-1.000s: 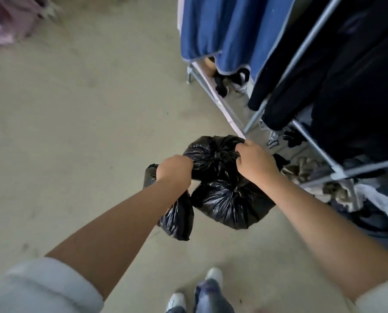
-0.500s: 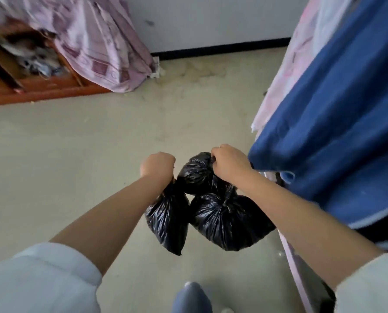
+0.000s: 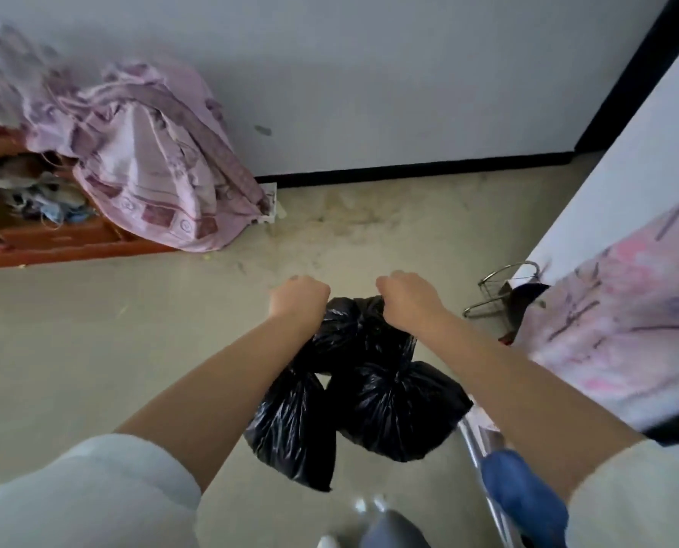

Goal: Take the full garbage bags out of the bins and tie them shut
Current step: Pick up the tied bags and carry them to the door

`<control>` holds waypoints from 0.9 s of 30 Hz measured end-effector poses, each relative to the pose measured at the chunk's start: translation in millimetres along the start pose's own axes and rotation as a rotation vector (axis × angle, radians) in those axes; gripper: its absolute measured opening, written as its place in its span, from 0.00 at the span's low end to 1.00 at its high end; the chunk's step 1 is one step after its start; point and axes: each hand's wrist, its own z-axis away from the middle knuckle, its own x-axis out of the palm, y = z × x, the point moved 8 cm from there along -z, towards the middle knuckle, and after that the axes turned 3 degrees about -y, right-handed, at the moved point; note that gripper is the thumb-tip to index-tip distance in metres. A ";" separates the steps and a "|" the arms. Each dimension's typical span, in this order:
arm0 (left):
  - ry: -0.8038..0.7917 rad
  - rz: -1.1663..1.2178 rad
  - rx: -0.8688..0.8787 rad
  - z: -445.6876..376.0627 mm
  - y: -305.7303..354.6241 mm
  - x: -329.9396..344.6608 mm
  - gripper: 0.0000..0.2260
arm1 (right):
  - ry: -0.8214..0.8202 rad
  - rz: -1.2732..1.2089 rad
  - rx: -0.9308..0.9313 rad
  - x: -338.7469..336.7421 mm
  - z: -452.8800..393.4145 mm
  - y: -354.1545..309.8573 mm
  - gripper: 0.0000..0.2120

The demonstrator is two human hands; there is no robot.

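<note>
Black garbage bags hang in front of me above the floor. A slim bag (image 3: 294,433) dangles from my left hand (image 3: 299,300), whose fist is closed on its top. My right hand (image 3: 409,302) is clenched on the tops of a rounder bag (image 3: 399,409) and a smaller bundle (image 3: 349,334) above it. The bags press against each other between my forearms. Their knots are hidden under my fists, so I cannot tell how they are tied.
A wooden shelf (image 3: 64,239) draped with a pink patterned cloth (image 3: 159,179) stands at the left by the white wall. A wire hanger (image 3: 500,288) lies on the floor at right, beside hanging pink fabric (image 3: 622,322). A metal rack leg (image 3: 484,472) and blue cloth (image 3: 523,496) are close on my right.
The view has swung up and leftward from the clothes rack toward the wall and shelf. Both hands keep their hold on the bags, which have swung along with me.
</note>
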 end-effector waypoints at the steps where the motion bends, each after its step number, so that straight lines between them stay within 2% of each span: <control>1: 0.002 -0.012 0.017 -26.4 1.6 -8.9 0.14 | 0.010 0.015 -0.004 -7.1 -24.2 8.1 0.10; 7: 0.028 0.044 0.015 -219.3 -4.3 -44.8 0.13 | 0.080 0.128 -0.007 -41.2 -204.1 78.5 0.12; 14: -0.001 0.115 0.015 -438.1 15.3 -95.8 0.14 | 0.106 0.006 0.106 -75.9 -384.8 202.4 0.14; 21: 0.032 0.163 0.153 -656.2 72.6 -161.3 0.12 | 0.109 0.035 0.234 -132.3 -543.8 352.0 0.14; 27: 0.016 0.178 0.341 -841.5 154.3 -217.7 0.12 | 0.079 0.031 0.369 -176.0 -660.0 496.6 0.12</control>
